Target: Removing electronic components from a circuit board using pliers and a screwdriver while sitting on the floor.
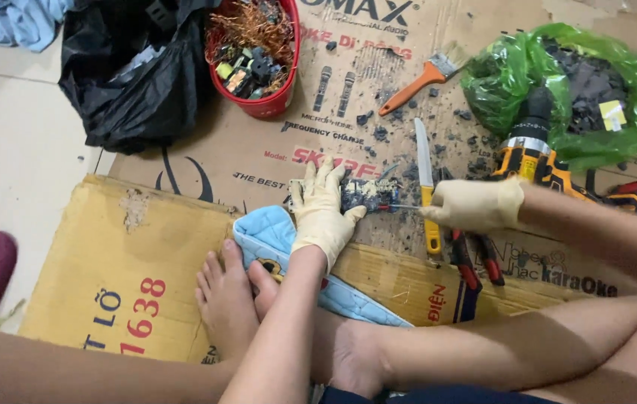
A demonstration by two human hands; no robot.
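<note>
Left hand (323,212), gloved, fingers spread flat, pins circuit board (367,194); right hand (475,206), just right of board, fingers closed around thin probe tool (400,207) touching it

Person is sitting cross-legged on flattened cardboard (184,299). Gloved left hand (323,213) is pressing flat on a small circuit board (367,194). Gloved right hand (475,206) is gripping a thin tool (400,207), its tip touching the board's edge. Knife (424,176), pliers (475,258) and drill (531,150) are lying just beside the right hand.
</note>
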